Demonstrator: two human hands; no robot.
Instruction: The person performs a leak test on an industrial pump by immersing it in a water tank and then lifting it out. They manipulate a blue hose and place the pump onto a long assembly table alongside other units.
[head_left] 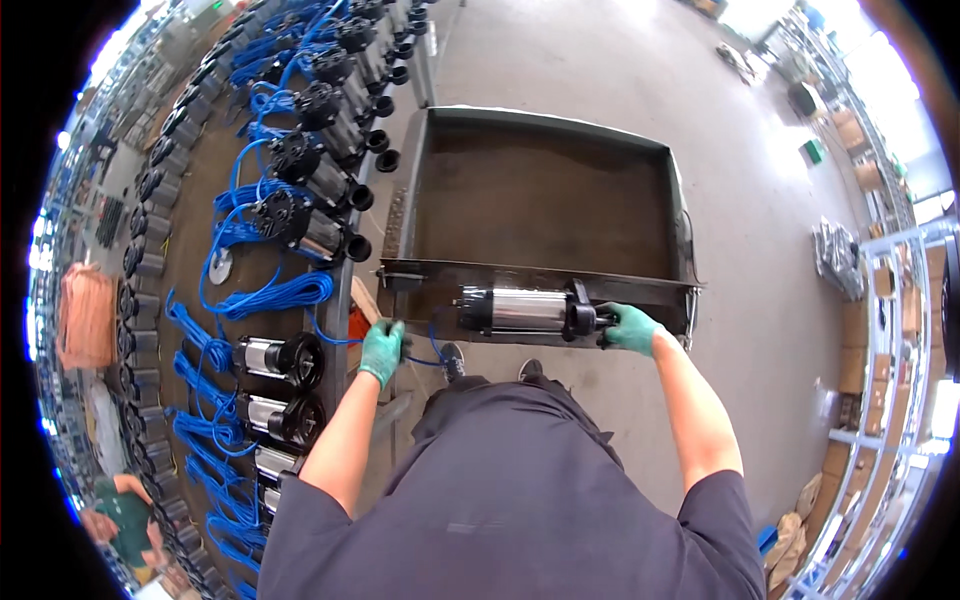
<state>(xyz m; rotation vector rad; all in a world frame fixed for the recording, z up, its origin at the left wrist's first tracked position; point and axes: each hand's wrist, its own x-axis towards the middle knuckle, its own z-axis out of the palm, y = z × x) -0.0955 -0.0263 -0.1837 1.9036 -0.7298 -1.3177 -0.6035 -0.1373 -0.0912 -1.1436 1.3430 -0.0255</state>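
Note:
A steel and black pump (528, 310) lies on its side across the front ledge of a dark metal tank (545, 122). My right hand (630, 328), in a green glove, is closed round the black fitting at the pump's right end. Left of the pump, my left hand (382, 350), gloved the same way, is closed on a blue cable (425, 361). That cable runs from the bench on the left, through the hand, and curves up toward the pump's left end. Where it meets the pump is hard to make out.
Left of me a long bench (345, 310) bears rows of pumps (300, 225) and coiled blue cables (275, 297). Something orange-red (358, 323) sits by its edge. Shelving with cartons (880, 350) lines the right side. Another person (130, 525) is at the far lower left.

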